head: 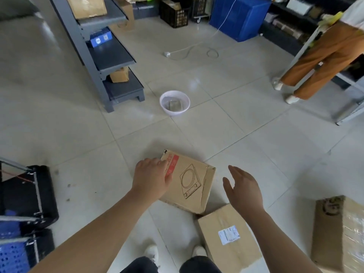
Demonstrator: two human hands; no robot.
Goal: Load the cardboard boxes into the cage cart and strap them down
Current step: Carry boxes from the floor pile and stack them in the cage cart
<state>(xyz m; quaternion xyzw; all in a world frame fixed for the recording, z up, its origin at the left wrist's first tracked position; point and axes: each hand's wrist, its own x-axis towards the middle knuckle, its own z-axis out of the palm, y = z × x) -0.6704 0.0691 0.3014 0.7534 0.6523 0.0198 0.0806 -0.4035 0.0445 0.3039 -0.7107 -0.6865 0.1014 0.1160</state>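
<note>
- Left grip (151, 179): fingers curled over the left edge of the printed cardboard box (189, 184), beside its red label; it holds that edge.
- Right grip (244, 191): wide, fingers straight and thumb spread, palm turned toward the box's dented right edge; near it, not touching.
- Printed cardboard box: lies on the tiled floor (236, 119) between the two hands, face up, with a line drawing of a cooktop on top.
- Labelled cardboard box (226, 235): on the floor just beside the printed box's near corner, with a white shipping label on top.
- Taped cardboard box (338, 233): on the floor at the right, apart from the other two.
- Cage cart (25, 203): at the left edge of the view, black frame, well apart from the boxes.
- White bowl (174, 103): on the floor beyond the boxes, near the foot of the grey shelving (94, 62).
- Second person's orange trousers (325, 56): upper right.
</note>
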